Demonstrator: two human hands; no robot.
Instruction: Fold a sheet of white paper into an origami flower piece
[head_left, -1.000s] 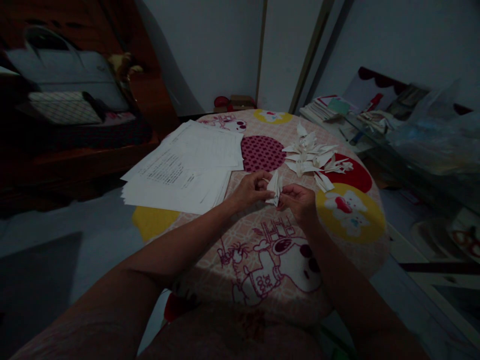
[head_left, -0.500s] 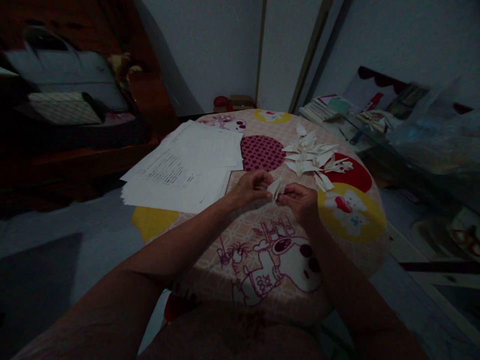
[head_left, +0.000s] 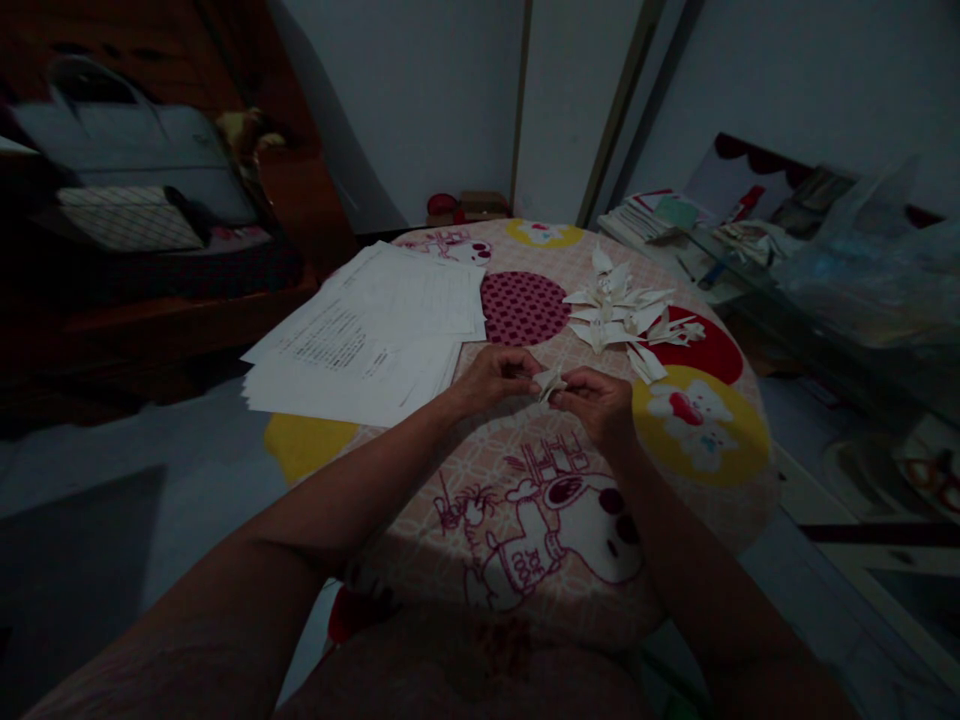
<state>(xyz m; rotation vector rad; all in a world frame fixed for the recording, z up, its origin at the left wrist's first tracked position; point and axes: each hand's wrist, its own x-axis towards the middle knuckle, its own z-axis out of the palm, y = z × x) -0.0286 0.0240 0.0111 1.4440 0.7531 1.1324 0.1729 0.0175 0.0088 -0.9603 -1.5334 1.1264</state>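
Observation:
Between my hands, just above the round table, is a small white origami paper crane (head_left: 550, 383). My left hand (head_left: 501, 378) pinches its left side with thumb and fingertips. On the other side, my right hand (head_left: 599, 397) grips it the same way. Its finer folds are too dim and small to make out. Beyond my right hand lies a cluster of several folded paper cranes (head_left: 611, 305). A spread stack of printed paper sheets (head_left: 360, 330) lies to the left of my left hand.
A patterned cloth (head_left: 465, 540) covers the round table. To the right stands a glass-topped cabinet with a clear plastic bag (head_left: 877, 270) and a pile of papers (head_left: 649, 215). At the left, a pale handbag (head_left: 142, 150) rests on a wooden seat (head_left: 311, 215).
The paper crane has tilted between my fingers and now looks flatter and wider. Both hands have shifted only slightly and keep their hold.

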